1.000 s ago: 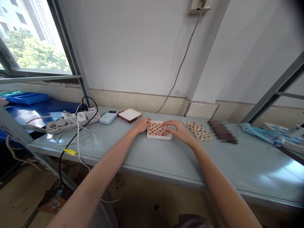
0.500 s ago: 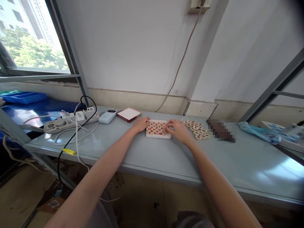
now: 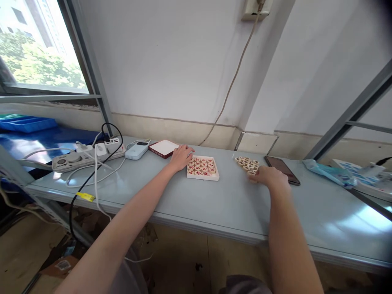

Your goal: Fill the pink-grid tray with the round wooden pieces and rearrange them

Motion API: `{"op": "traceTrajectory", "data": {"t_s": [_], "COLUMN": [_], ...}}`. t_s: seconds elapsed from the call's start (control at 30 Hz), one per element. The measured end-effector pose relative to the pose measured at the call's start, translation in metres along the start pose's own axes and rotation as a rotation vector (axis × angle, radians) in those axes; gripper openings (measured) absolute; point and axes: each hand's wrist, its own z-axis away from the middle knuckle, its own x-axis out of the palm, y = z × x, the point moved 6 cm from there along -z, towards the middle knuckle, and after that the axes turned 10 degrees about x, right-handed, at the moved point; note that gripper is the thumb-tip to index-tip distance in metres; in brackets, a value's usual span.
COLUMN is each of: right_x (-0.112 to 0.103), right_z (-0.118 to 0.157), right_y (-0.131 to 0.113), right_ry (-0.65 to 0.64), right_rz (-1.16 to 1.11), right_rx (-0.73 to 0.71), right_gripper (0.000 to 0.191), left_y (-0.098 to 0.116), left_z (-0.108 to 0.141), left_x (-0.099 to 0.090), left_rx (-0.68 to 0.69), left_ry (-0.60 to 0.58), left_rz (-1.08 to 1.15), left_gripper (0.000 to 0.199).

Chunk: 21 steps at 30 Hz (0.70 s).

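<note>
A white box (image 3: 203, 177) stands at the middle of the table, filled with rows of round pieces (image 3: 201, 165) with red characters, flat and face up. My left hand (image 3: 181, 157) rests at its left back corner with the fingers spread and nothing held. To the right lies a group of round pieces with dark characters (image 3: 246, 163). My right hand (image 3: 269, 177) is over the right front of that group, its fingertips closed down at a piece; the fingers partly hide what they touch.
Behind my left hand is a red-rimmed lid (image 3: 164, 148). Further left are a light blue device (image 3: 137, 150), a power strip (image 3: 72, 160) and cables. On the right lie a dark phone (image 3: 282, 170) and blue plastic wrap (image 3: 329, 173).
My right hand has moved right, from the box to the dark-character pieces. My left hand has shifted slightly left at the box corner.
</note>
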Motion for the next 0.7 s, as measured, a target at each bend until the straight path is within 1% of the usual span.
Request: {"op": "traceTrajectory", "data": {"t_s": [0.07, 0.1, 0.2, 0.3, 0.37, 0.47, 0.57, 0.63, 0.7], "right_x": [0.006, 0.007, 0.003, 0.005, 0.004, -0.007, -0.020, -0.021, -0.017], "right_z": [0.003, 0.006, 0.018, 0.030, 0.037, 0.047, 0.058, 0.064, 0.069], "right_y": [-0.001, -0.004, -0.024, -0.047, -0.060, -0.081, -0.096, -0.103, -0.108], "right_ry": [-0.188, -0.253, -0.297, -0.345, -0.339, -0.256, -0.135, -0.121, -0.130], "right_rz": [0.040, 0.063, 0.040, -0.018, -0.044, -0.182, -0.333, -0.352, -0.325], "right_rx": [-0.003, -0.002, -0.134, -0.280, -0.330, -0.402, -0.474, -0.526, -0.584], "right_gripper": [0.025, 0.025, 0.023, 0.023, 0.024, 0.028, 0.033, 0.033, 0.032], "left_y": [0.005, 0.007, 0.011, 0.016, 0.022, 0.027, 0.026, 0.024, 0.022], "left_z": [-0.001, -0.001, -0.002, -0.003, -0.004, -0.006, -0.007, -0.007, -0.007], "left_x": [-0.006, -0.007, -0.002, 0.014, 0.026, 0.036, 0.038, 0.039, 0.040], "left_rx": [0.005, -0.015, -0.103, -0.166, -0.170, -0.159, -0.165, -0.161, -0.149], "left_ry": [0.022, 0.022, -0.028, -0.117, -0.179, -0.251, -0.256, -0.248, -0.248], "left_rz": [-0.023, -0.023, 0.028, 0.129, 0.169, 0.155, 0.146, 0.154, 0.162], "left_gripper": [0.033, 0.034, 0.036, 0.047, 0.055, 0.062, 0.063, 0.062, 0.062]}}
